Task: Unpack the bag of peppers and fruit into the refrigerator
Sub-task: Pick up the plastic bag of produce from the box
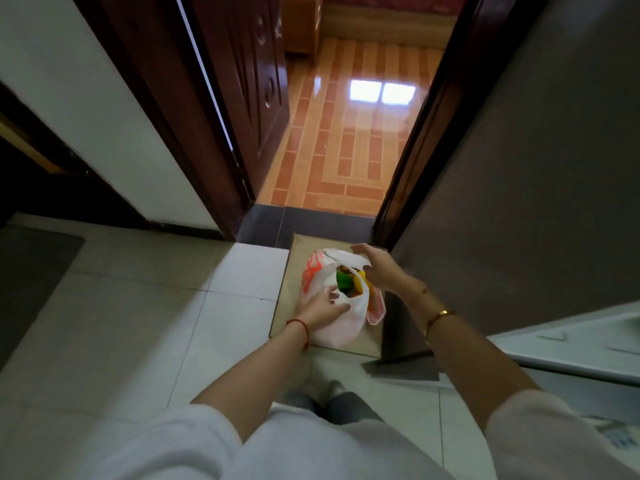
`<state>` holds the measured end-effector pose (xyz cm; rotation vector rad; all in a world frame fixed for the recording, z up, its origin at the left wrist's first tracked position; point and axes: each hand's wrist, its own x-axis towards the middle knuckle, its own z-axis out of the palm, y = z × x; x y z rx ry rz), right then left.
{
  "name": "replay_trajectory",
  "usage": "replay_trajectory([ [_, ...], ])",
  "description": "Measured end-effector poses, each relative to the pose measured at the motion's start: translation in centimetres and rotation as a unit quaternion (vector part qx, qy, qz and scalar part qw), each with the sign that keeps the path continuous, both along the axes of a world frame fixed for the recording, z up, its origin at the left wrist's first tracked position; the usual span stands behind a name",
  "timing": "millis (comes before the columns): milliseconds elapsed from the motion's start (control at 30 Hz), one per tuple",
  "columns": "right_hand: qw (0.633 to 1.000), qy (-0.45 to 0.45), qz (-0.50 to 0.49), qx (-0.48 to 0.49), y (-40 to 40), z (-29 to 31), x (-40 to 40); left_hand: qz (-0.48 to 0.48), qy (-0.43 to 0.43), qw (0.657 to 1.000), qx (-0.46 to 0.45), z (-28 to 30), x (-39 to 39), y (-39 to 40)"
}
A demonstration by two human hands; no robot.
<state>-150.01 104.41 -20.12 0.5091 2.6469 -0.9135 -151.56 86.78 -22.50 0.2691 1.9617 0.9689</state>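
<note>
Mat (31,282): dark, lying on the pale tile floor (145,306) at far left, well apart from the work area. Open tile lies between it and the bag.

Left hand (323,306): fingers spread and resting flat against the near-left side of the bag (339,323), not curled round any fold. A red cord circles the wrist.

Bag: white plastic with red print, standing on a tan board (311,247) that lies on the floor just before the doorway. Its mouth is open upward, between the two hands. Inside show a green pepper (344,280) and a yellow item (362,282); other contents cannot be made out. The board's left edge runs just beside the bag; its far edge meets the dark threshold (277,223).

Right hand (375,266): over the bag's far-right rim, fingers loosely extended and touching the plastic at the mouth. Whether it pinches the plastic cannot be told. A gold bracelet sits on the wrist.

Fridge (536,168): grey side wall rising just right of the bag, leaving little room on that side. Its white open door (571,341) projects at lower right, near the right forearm.

Beyond: an open dark door (256,81) and an orange tiled room.
</note>
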Motion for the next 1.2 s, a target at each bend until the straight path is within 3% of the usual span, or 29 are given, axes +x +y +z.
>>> replay_trajectory([
  [300, 0.996, -0.073, 0.037, -0.018, -0.3, -4.1, -3.0, 0.047, -0.07, 0.995, 0.051, -2.6, -0.3, 4.4],
  [367, 0.997, -0.068, 0.012, -0.018, -0.3, -4.8, -3.1, 0.09, -0.069, 0.991, 0.07, -2.6, -0.2, 5.0],
  [667, 0.993, 0.005, -0.109, -0.042, 0.4, -3.0, -2.8, 0.107, -0.079, 0.987, 0.088, -1.0, -1.2, 1.6],
  [933, 0.976, 0.089, -0.169, -0.105, -0.1, 1.1, -0.2, 0.176, -0.024, 0.977, 0.119, 2.5, -0.9, -2.2],
  [1200, 0.948, 0.121, -0.224, -0.189, -2.5, 3.6, 5.4, 0.147, 0.044, 0.981, 0.118, 5.5, 0.7, -6.5],
])
